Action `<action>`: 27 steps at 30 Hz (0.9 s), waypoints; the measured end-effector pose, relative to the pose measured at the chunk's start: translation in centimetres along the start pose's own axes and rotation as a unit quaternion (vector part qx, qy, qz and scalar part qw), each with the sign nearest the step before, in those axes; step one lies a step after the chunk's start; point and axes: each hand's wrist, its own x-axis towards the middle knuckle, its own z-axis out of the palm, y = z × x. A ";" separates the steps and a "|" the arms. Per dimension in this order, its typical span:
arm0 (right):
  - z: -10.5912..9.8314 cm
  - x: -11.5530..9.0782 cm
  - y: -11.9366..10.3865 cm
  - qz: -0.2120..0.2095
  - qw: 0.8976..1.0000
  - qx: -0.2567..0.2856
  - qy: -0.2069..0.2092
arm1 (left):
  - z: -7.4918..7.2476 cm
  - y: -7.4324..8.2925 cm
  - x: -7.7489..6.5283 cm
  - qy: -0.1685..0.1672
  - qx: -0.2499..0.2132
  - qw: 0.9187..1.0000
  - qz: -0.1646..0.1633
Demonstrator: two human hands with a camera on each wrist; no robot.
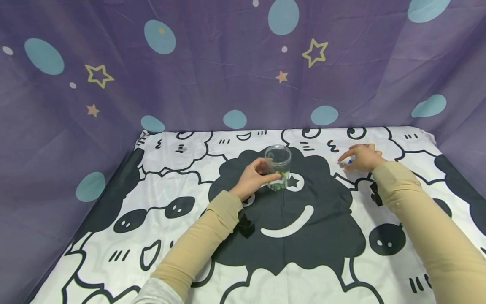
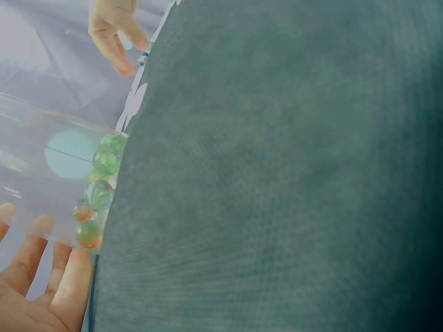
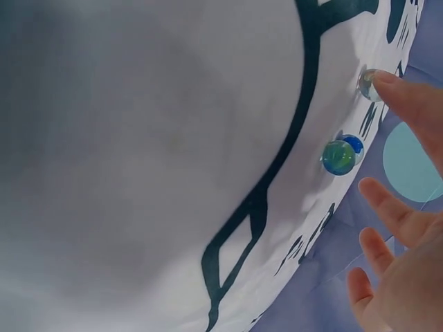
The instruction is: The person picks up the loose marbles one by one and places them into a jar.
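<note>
My left hand (image 1: 252,179) grips a clear plastic jar (image 1: 279,156), thumb across its near side and fingers around its left. In the left wrist view, green and orange glass marbles (image 2: 104,162) lie at the jar's bottom. My right hand (image 1: 364,158) is low over the cloth at the back right, fingers spread and bent. In the right wrist view, its thumb tip overlaps a clear marble (image 3: 369,84); whether it presses it I cannot tell. A green marble (image 3: 339,158) and a blue one (image 3: 354,144) lie close together beside the fingers.
A white cloth (image 1: 167,236) with black cartoon figures covers the table. Behind it and at both sides hangs a purple curtain (image 1: 212,76) with stars and ovals. Dark wrist-worn devices (image 1: 246,226) sit under the forearms.
</note>
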 end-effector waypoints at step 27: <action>0.5 0.1 0.1 -0.009 1.000 -0.019 -0.003 | 0.0 0.1 -0.1 -0.001 -0.005 1.000 -0.002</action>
